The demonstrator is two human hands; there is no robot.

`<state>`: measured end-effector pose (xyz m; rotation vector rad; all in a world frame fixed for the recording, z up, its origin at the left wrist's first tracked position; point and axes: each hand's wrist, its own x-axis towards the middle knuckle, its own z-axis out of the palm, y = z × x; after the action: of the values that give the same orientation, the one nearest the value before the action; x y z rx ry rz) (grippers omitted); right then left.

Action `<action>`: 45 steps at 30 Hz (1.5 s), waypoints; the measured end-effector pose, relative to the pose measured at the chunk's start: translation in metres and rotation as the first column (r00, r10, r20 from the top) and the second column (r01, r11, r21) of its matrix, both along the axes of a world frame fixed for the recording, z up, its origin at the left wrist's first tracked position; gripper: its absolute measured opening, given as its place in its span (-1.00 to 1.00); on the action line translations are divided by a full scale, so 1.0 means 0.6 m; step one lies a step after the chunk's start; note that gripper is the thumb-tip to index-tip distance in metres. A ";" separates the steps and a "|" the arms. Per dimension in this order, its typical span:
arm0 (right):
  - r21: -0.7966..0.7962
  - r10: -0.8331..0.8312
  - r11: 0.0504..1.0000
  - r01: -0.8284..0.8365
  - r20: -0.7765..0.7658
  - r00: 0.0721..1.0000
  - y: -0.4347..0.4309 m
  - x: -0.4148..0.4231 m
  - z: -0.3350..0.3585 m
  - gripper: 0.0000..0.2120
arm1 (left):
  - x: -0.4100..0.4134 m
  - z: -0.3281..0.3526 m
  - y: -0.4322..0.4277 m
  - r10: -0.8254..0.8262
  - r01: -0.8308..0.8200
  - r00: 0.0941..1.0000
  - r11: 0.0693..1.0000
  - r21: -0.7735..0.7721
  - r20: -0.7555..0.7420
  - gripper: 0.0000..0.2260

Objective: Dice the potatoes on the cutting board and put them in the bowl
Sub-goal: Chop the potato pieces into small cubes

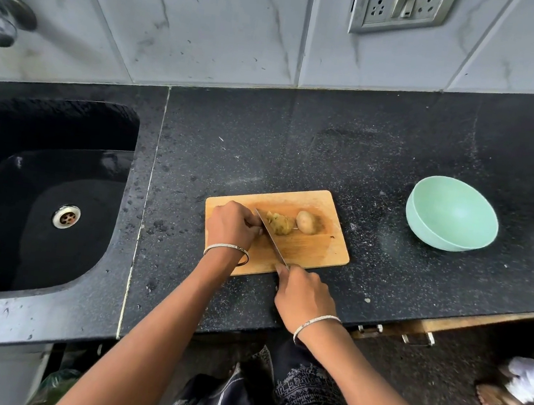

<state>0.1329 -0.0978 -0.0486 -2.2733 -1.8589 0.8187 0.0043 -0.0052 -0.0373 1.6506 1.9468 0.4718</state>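
Potato stock sits on the board (320, 251). One whole potato (305, 221), skin on, lies toward the far right. A pile (278, 223) of cut pieces lies just left of it.

The knife (271, 239) runs diagonally across the board, with its blade at the left edge of the pile. The right hand (305, 296) is wrapped around the handle at the near edge of the board. The left hand (231, 225) rests on the left part of the board with its fingers curled and its knuckles close to the blade. It cannot be told whether a piece lies under those fingers.

The bowl (452, 218) stands on the counter (380, 155), well right of the board, and nothing shows inside it.

Handling, as judged:
- The whole potato is firm, dense and round, so it is likely to roll. Hold it from above with the fingertips tucked in. Halve it first and lay the flat face down.
- Cut faces are probably wet and slippery.
- The pieces are small, light and loose. Gather them against the blade to carry them.
- The bowl looks light and may slide when it is loaded.
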 end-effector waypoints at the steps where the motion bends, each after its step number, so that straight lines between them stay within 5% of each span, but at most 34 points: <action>1: -0.020 -0.007 1.000 0.006 -0.047 0.999 0.003 0.005 0.002 -0.56 | 0.000 0.001 0.001 0.000 0.000 1.000 1.000 0.002 -0.018 -0.96; 15: 0.072 -0.105 0.991 0.115 -0.137 0.985 0.011 0.061 0.009 -0.57 | 0.010 -0.014 0.003 -0.084 0.081 0.996 0.977 0.196 0.011 -0.84; 19: 0.085 -0.107 0.989 0.121 -0.149 0.983 0.010 0.059 0.000 -0.57 | 0.024 -0.020 0.009 -0.188 0.186 0.982 0.966 0.178 -0.007 -0.65; 29: 0.036 -0.096 0.994 0.102 -0.147 0.984 -0.006 0.034 0.000 -0.58 | 0.013 -0.037 0.009 -0.142 0.125 0.986 0.976 0.178 0.084 -0.85; 45: 0.125 -0.142 0.978 0.167 -0.183 0.973 0.009 0.049 -0.022 -0.50 | 0.007 -0.035 0.028 -0.207 0.175 0.928 0.976 0.127 0.310 -0.61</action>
<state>0.1625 -0.0925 -0.0620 -2.1537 -1.5895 0.8066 0.0084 0.0117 -0.0582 1.6827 1.5301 0.7191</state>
